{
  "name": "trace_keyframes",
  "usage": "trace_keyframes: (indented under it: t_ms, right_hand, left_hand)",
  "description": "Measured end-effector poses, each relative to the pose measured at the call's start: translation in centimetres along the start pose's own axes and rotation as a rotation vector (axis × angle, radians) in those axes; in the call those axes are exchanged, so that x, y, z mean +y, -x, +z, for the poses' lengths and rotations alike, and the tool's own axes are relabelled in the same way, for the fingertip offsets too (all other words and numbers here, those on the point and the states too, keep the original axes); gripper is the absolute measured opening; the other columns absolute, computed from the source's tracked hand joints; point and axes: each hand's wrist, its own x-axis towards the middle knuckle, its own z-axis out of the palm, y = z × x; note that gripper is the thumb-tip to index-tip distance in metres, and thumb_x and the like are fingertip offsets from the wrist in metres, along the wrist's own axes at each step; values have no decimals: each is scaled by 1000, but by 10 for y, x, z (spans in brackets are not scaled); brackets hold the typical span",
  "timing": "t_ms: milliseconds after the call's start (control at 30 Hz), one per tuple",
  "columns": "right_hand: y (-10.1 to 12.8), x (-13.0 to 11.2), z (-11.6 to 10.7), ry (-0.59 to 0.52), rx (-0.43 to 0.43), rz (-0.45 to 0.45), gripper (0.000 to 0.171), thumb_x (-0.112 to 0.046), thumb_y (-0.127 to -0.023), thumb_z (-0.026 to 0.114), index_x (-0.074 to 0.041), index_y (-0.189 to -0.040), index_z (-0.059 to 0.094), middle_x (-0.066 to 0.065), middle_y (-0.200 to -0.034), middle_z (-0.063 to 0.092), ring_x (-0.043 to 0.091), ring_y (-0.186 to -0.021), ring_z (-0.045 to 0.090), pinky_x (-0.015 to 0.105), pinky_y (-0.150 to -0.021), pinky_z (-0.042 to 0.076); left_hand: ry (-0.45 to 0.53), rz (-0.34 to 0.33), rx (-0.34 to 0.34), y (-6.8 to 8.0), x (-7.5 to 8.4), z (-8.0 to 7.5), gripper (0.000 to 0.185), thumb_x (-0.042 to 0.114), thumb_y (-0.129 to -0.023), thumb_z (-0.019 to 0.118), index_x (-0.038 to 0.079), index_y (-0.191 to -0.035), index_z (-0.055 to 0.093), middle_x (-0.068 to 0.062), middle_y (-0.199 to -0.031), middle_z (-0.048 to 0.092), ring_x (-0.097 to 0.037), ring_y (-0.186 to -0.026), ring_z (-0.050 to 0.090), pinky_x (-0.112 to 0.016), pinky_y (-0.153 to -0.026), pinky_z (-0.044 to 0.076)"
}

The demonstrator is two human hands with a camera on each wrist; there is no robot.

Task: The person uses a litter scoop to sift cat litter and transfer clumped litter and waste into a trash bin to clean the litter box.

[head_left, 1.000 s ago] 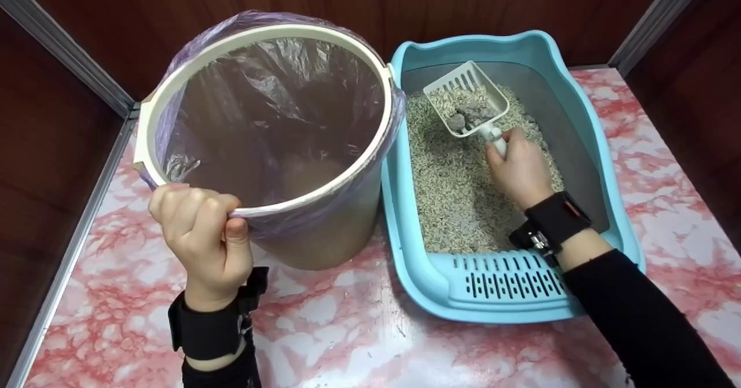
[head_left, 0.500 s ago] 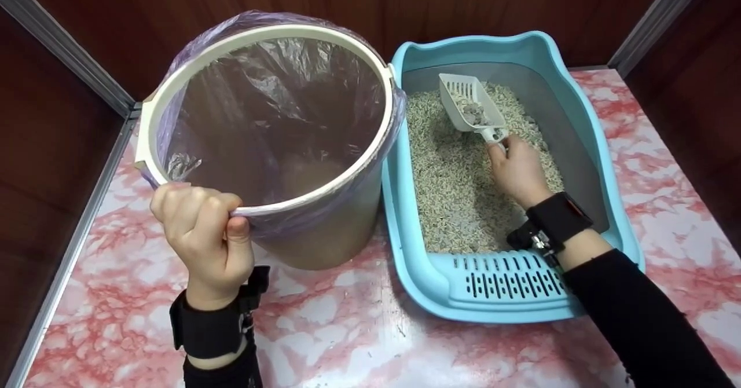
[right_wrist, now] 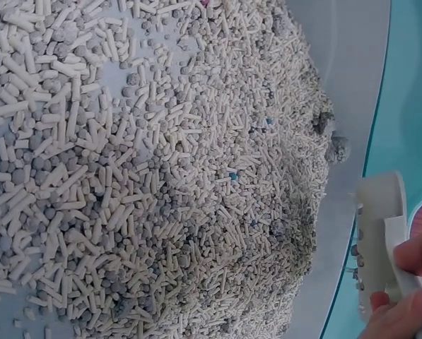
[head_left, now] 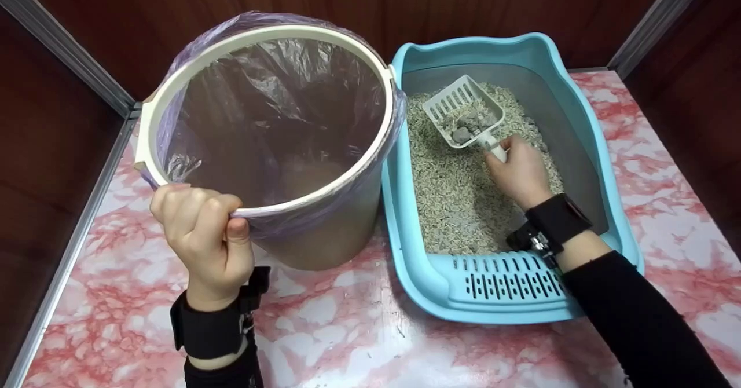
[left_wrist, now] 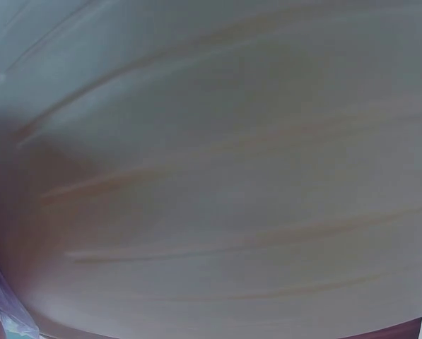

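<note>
Fingers of the right hand (head_left: 519,171) curl round the handle of a white slotted scoop (head_left: 463,112), held above the litter (head_left: 457,191) toward the far end of the blue litter tray (head_left: 602,162), with grey clumps (head_left: 466,128) in its bowl. The left hand (head_left: 202,237) grips the near rim of the bag-lined bin (head_left: 263,35), which stands at the table's (head_left: 347,336) far left, touching the tray.

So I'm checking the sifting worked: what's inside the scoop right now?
The white slotted scoop, held by its handle in the right hand over the litter, holds a few grey clumps and some loose pellets. Whatever lies beneath the clumps is covered.
</note>
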Motion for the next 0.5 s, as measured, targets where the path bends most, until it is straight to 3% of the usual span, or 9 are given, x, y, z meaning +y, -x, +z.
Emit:
trace_keyframes:
  t_ms: [300,500]
  right_hand:
    - [1,0,-2,16,13,24,34,-24,-95,58,5,-113,55,23,-103,64,31,-80,58,36,-66,45]
    - [1,-1,-1,4,29,24,35,-27,-97,56,4,-112,55,21,-99,63,30,-78,58,33,-63,43]
  left_hand:
    - [9,1,20,0,0,2,65,53,-99,48,1,-61,45,-12,-57,32,-32,-65,27,-40,-83,26]
    - [2,-1,21,1,0,3,65,54,-99,48,1,-60,45,-12,-57,33,-33,-65,29,-40,-83,27]
